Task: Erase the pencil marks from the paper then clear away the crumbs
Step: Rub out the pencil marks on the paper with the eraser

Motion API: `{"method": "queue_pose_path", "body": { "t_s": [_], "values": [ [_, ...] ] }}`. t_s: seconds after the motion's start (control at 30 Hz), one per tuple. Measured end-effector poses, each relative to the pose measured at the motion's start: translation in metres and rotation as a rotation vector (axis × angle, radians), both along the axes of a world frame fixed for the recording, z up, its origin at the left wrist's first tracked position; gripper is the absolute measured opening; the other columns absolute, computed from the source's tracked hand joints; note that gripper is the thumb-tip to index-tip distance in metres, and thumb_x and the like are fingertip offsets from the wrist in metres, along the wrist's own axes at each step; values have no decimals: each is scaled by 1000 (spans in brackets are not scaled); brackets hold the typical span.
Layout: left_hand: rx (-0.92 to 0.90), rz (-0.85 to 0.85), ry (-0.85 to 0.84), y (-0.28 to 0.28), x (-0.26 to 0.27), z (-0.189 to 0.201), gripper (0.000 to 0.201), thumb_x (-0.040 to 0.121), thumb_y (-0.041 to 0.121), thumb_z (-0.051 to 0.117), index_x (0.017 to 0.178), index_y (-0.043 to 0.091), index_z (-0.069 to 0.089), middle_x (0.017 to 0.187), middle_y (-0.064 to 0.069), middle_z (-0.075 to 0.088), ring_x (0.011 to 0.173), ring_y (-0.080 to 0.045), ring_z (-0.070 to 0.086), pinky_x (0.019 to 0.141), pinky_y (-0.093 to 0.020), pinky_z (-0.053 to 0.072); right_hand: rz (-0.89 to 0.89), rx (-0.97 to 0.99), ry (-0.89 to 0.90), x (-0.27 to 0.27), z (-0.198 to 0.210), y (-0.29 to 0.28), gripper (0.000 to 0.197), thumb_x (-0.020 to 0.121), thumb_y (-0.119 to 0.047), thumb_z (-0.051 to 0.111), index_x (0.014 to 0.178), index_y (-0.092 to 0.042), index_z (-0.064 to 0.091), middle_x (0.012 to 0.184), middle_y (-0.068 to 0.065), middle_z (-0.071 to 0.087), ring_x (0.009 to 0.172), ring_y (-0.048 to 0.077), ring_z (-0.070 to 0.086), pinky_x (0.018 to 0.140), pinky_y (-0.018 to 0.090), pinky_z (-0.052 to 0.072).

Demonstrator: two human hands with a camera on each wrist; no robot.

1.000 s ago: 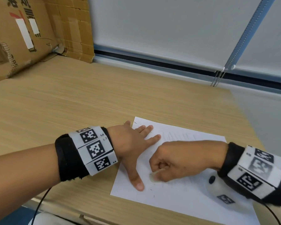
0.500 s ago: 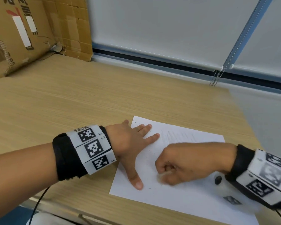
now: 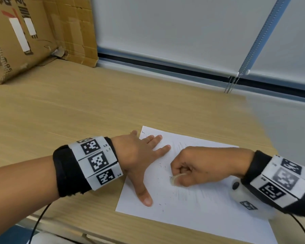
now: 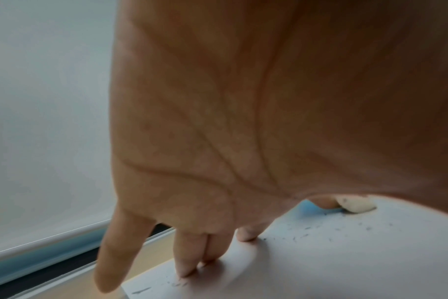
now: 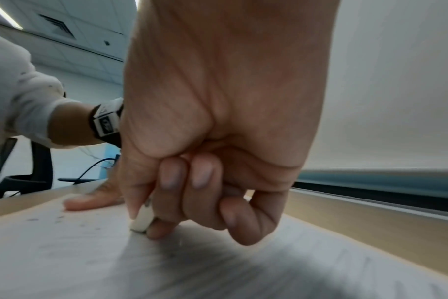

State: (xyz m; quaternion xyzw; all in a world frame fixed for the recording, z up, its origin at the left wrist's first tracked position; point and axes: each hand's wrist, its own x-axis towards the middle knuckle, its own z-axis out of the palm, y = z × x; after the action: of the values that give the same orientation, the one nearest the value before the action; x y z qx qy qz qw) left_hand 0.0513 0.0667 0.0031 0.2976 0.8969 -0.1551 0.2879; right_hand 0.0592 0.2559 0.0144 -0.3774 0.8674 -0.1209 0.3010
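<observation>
Here eraser (image 3: 175,179) pinched in right hand (image 3: 197,167)

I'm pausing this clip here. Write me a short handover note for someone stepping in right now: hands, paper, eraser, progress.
Left hand: flat, fingers spread, pressing the paper down on the desk.
Right hand: pinching the eraser, its tip on the sheet.
Done: part of the sheet is rubbed; crumbs lie scattered near the left thumb.
Left: faint pencil marks remain under the right hand; finish erasing, then clear the crumbs.

paper (image 3: 201,213): 1 | eraser (image 3: 175,179): 1 | hands: 2 | cardboard box (image 3: 16,36): 1
</observation>
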Motion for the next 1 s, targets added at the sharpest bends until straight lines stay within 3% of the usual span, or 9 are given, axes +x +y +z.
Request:
{"method": "queue_pose_path", "body": {
  "t_s": [0.13,0.37,0.57,0.7,0.87,1.0],
  "values": [
    [-1,-12,7,0,0,-1,146,58,79,72,148,31,-32,157,-3,-35,150,-17,-17,119,-57,-7,44,56,-59,5,0,-5,29,94,-31,58,70,-14,56,52,-11,44,49,7,40,51,15,33],
    [9,-5,-15,-3,-3,-2,147,57,81,71,146,31,-35,156,0,-37,148,-15,-21,117,-57,-13,-108,64,277,-67,-2,3,29,94,-34,57,79,-11,64,65,-8,55,55,6,44,54,20,37],
    [1,2,-14,0,-1,1,149,59,79,72,148,21,-33,156,0,-36,148,-14,-21,118,-56,-10,-38,127,94,-61,1,5,33,94,-32,58,74,-7,60,59,-9,46,52,6,37,54,21,35],
    [-11,-4,-15,1,-1,2,149,59,79,71,147,20,-34,156,-1,-36,148,-15,-21,118,-55,-12,-126,100,295,-80,0,5,32,95,-30,55,69,-11,57,61,-8,49,53,6,41,52,17,35],
    [-19,-2,-26,1,-1,3,149,60,78,71,147,20,-34,155,-2,-38,148,-15,-21,119,-57,-9,-64,137,155,-74,0,6,31,93,-30,59,69,-10,57,59,-8,46,52,8,38,53,22,36],
    [-31,-1,-33,2,0,4,148,60,78,71,146,20,-35,155,-1,-39,147,-16,-23,118,-57,-10,-117,96,324,-84,-1,1,28,94,-28,57,73,-10,59,62,-7,50,54,7,41,53,19,35]
  ]
}}
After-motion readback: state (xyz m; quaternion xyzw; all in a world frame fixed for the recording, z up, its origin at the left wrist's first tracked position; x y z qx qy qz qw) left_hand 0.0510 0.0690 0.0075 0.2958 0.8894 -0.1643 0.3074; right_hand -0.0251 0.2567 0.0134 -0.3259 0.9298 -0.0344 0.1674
